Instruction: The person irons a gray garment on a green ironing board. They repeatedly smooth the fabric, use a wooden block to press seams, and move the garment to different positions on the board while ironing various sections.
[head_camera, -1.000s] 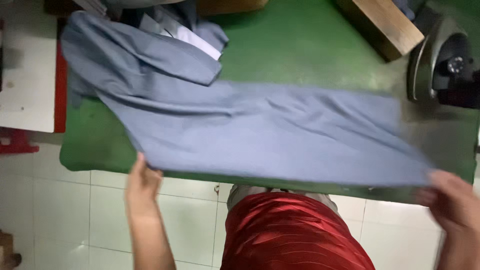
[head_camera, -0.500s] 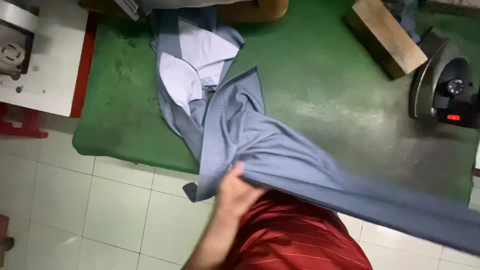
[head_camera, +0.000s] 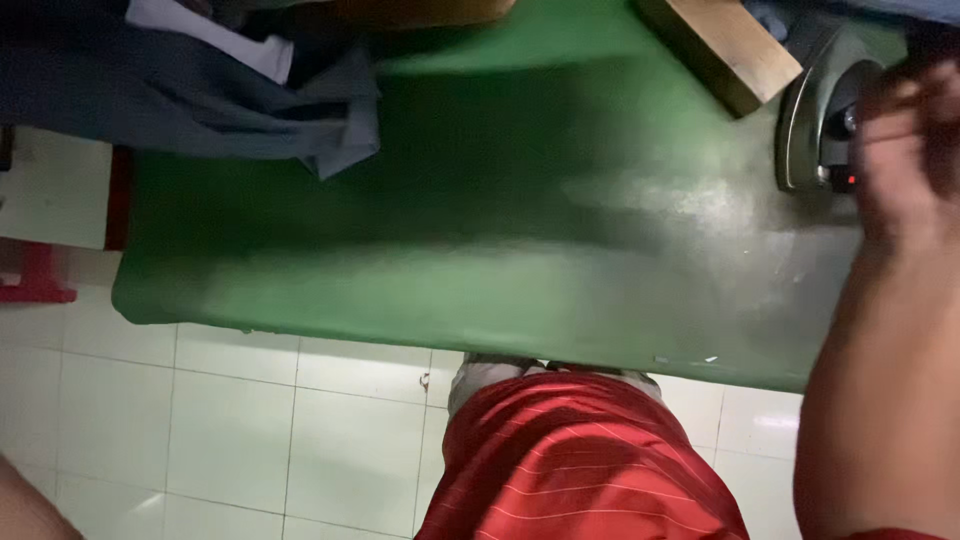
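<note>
A grey-blue garment (head_camera: 200, 95) lies bunched at the far left corner of the green padded table (head_camera: 520, 260), with a white piece of cloth (head_camera: 215, 35) on top of it. My right hand (head_camera: 910, 140) is raised at the far right, blurred, just in front of an iron (head_camera: 815, 125). Whether its fingers hold anything is unclear. A sliver of my left forearm (head_camera: 20, 500) shows at the bottom left corner; the hand itself is out of frame. My red striped clothing (head_camera: 580, 460) fills the bottom centre.
A wooden block (head_camera: 720, 45) lies at the table's far edge, left of the iron. A strip of blue cloth (head_camera: 880, 8) shows at the top right. A white surface (head_camera: 50, 190) and a red stand (head_camera: 40, 280) are left of the table, over white floor tiles (head_camera: 250, 430).
The garment that was spread, then dragged across the table, is off the middle; cloth is bunched at the far left. My right hand rose toward the iron. My left hand dropped out of view.
</note>
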